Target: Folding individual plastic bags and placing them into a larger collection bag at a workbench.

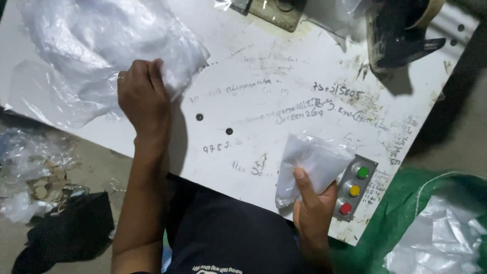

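The right hand (312,208), nearest the camera, gripped a small clear pouch (310,165) between thumb and fingers at the white table's (264,56) near edge, just beside a panel of green, yellow and red buttons (354,189). Well apart, the left hand (143,96) pinched the edge of a heap of clear plastic bags (96,45) at the table's far left.
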